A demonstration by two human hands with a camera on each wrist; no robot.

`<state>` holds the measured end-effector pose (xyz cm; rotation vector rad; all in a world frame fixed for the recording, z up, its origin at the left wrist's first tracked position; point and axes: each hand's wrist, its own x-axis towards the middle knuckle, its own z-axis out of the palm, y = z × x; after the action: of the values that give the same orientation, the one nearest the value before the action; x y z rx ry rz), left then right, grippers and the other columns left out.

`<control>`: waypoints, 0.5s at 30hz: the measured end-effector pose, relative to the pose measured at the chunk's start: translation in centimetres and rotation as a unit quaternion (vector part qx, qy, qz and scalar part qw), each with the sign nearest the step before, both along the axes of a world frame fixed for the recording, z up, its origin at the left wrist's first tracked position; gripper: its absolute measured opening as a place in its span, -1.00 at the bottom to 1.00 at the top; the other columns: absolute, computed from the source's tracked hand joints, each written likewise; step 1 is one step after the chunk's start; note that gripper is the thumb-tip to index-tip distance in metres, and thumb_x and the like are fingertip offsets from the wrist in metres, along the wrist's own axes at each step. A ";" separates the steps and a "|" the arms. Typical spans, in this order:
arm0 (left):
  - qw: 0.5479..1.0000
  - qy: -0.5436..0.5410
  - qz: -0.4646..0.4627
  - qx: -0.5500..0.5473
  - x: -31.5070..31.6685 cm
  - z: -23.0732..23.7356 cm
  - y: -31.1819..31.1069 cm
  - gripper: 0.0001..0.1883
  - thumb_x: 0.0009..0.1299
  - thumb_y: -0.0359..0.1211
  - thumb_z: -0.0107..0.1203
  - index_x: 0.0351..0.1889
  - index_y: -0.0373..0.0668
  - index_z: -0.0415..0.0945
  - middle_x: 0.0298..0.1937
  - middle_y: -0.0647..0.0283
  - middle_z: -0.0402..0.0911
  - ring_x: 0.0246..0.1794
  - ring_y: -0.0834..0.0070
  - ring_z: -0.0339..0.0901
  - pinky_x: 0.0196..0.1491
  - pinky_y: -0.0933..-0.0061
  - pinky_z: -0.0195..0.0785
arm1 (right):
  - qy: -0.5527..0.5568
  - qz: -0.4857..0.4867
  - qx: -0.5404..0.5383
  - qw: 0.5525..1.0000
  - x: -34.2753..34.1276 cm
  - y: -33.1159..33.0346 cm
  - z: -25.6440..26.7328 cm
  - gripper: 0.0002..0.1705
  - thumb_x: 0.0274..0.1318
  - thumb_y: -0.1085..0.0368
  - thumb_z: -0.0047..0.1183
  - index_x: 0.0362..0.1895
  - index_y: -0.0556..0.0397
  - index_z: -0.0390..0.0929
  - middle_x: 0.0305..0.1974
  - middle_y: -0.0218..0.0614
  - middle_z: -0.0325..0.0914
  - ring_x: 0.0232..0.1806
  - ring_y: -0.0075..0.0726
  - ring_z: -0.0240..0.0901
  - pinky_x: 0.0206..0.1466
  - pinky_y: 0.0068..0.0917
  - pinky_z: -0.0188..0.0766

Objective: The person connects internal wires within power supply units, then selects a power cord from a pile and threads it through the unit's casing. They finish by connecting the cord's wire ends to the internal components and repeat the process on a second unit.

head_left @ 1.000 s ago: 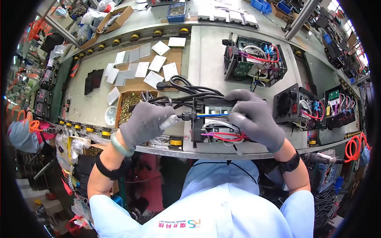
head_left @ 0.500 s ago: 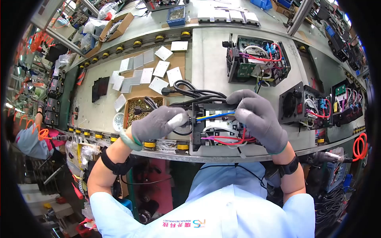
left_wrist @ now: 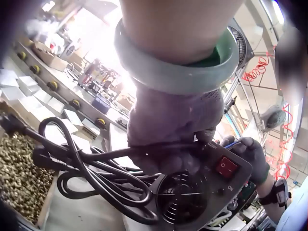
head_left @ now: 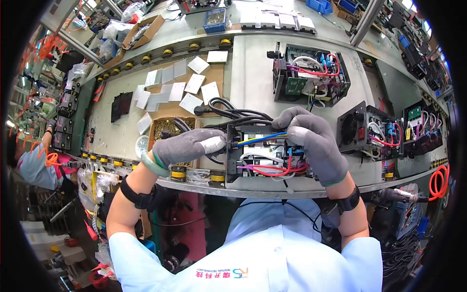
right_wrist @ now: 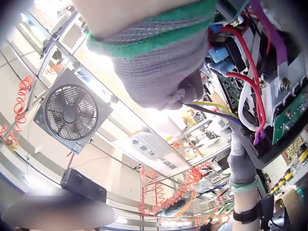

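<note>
In the head view my gloved left hand (head_left: 192, 146) grips the black power cord (left_wrist: 120, 153) right at the end panel of an opened electrical unit (head_left: 260, 155). Its fingers cover the spot where the cord meets the panel. The left wrist view shows a red rocker switch (left_wrist: 226, 167) and a round fan grille (left_wrist: 183, 197) on that panel. Inside the unit, yellow and blue wires (head_left: 262, 139) run from the panel to my gloved right hand (head_left: 314, 143). That hand pinches their far ends, as the right wrist view also shows. Red wires (head_left: 272, 171) and a white lead lie below them.
Coiled cord (head_left: 233, 109) lies behind the unit. A cardboard box of small brass-coloured parts (head_left: 163, 125) stands left, with metal heat sinks (head_left: 194, 83) on cardboard beyond. More opened units (head_left: 311, 73) stand at the back and right (head_left: 369, 131). The metal bench edge (head_left: 233, 191) runs in front.
My left hand has moved right, up against the panel; the black fitting on the cord that showed between hand and unit is now hidden. My right hand keeps hold of the wires.
</note>
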<state>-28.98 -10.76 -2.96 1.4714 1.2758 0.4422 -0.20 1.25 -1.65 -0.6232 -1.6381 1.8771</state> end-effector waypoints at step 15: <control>0.942 0.270 -0.009 0.198 1.9 1.5 -0.6 -0.74 0.32 -0.28 0.25 -0.09 -0.18 0.65 -0.33 0.20 0.66 -0.20 0.23 0.61 0.12 0.27 0.40 | -0.037 -0.026 0.028 0.999 0.3 -0.5 0.3 -0.74 0.08 0.24 0.03 -0.48 0.22 0.53 -0.14 -0.28 0.51 -0.07 -0.44 0.38 0.04 -0.50 0.29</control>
<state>-27.04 -11.37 -1.42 2.0360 1.6659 0.2987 0.10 0.72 -1.38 -0.7126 -1.6995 1.7842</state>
